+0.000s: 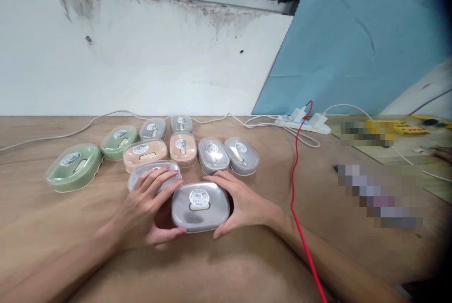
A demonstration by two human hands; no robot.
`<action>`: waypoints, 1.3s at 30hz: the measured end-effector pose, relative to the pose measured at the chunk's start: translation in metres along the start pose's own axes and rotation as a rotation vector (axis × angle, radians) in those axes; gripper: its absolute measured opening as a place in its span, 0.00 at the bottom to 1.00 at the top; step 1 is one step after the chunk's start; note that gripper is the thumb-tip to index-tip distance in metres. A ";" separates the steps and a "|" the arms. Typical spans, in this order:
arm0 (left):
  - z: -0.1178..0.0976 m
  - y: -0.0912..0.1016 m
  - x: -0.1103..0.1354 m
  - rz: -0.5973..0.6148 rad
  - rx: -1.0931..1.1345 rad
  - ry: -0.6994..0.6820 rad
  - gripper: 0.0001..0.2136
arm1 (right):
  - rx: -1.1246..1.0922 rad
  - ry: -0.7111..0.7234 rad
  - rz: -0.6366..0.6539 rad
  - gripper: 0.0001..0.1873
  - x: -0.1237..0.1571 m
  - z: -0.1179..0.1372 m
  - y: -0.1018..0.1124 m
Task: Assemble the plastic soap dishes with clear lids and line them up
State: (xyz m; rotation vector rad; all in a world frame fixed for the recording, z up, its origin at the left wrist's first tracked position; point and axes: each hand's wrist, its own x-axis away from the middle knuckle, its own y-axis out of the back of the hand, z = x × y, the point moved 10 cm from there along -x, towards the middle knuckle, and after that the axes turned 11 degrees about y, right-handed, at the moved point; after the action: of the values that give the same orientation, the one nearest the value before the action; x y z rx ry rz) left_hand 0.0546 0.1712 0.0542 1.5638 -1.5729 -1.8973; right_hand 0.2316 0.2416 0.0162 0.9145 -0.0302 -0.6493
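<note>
Right up front on the brown wooden counter (197,270), here's a gray, rounded-oval plastic box with a clear lid (203,218), pinched between two bare hands! The left hand (158,206) has its thumb at the front left corner and its fingers spread toward the back; the right hand (240,202) curves around the other side, fingers at the rear corner, thumb at the front. It's a two-handed hold, though whether the box is lifted, you can't tell. A round white sticker (199,198) sits on its lid.

Just behind, under the left fingers, a second gray box (136,176), partly hidden. Over to the right, a bright red cable (293,185) runs all the way back. Next rank: a pale green box (75,169) out left, two peach-orange boxes (182,150) in the middle, a pair of gray boxes (213,158) side by side to their right. Further back, another green box (119,145) and two more gray ones (153,130). Beyond them, a white power strip (319,126) with plugs in it, then the stained white wall (141,63) and a blue sheet (353,39) to the right!
</note>
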 end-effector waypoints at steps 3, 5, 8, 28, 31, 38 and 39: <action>-0.001 -0.002 0.000 0.011 -0.043 -0.005 0.39 | 0.053 0.020 0.016 0.71 0.001 0.003 0.000; 0.000 -0.004 0.000 0.007 -0.064 0.001 0.38 | 0.056 0.044 0.007 0.68 0.001 0.007 0.002; 0.006 -0.004 -0.001 -0.014 -0.088 0.049 0.34 | 0.048 0.073 -0.033 0.57 0.000 0.011 0.008; 0.086 0.014 -0.003 -0.118 -0.208 0.335 0.42 | 0.215 -0.116 -0.267 0.42 0.005 -0.041 0.035; 0.103 0.015 0.002 -0.118 -0.324 0.478 0.53 | 0.263 -0.088 -0.287 0.40 0.007 -0.035 0.041; 0.154 0.031 0.022 0.099 -0.365 0.792 0.57 | 0.582 0.011 -0.376 0.53 0.010 -0.008 0.066; 0.165 0.033 0.028 0.166 -0.374 0.889 0.57 | 0.614 -0.043 -0.404 0.56 0.013 -0.012 0.071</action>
State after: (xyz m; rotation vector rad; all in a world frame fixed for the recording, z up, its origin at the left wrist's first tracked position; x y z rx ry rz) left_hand -0.1037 0.2325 0.0414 1.6708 -0.8606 -1.0520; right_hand 0.2819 0.2747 0.0583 1.5197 -0.0883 -1.0648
